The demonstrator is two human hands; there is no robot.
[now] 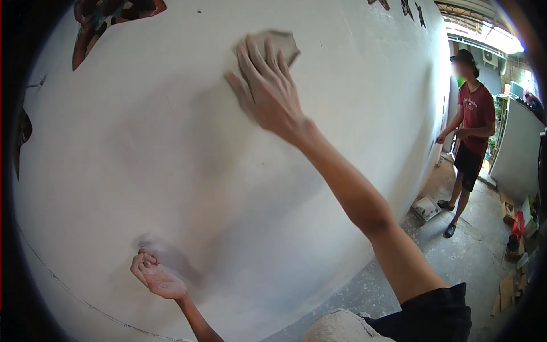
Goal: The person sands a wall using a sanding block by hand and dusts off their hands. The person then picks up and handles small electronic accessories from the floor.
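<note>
My right hand (268, 91) lies with fingers spread over a thin grey-beige sheet (285, 43), pressing it against the upper part of a white wall (171, 142). The sheet's far edge shows beyond the fingertips; its kind is not clear. Lower down on the left, my left hand (156, 276) is turned palm up close to the wall with its fingers curled in. A small grey blur lies just above those fingertips, and I cannot tell what they hold.
Dark red-brown shapes (108, 20) mark the wall's top left. At the right stands a person (476, 108) in a red shirt, beside a whitish container (426, 208) on the concrete floor (450, 262). Boxes and a red item (517, 224) line the far right. A thin cord (85, 304) runs along the lower left.
</note>
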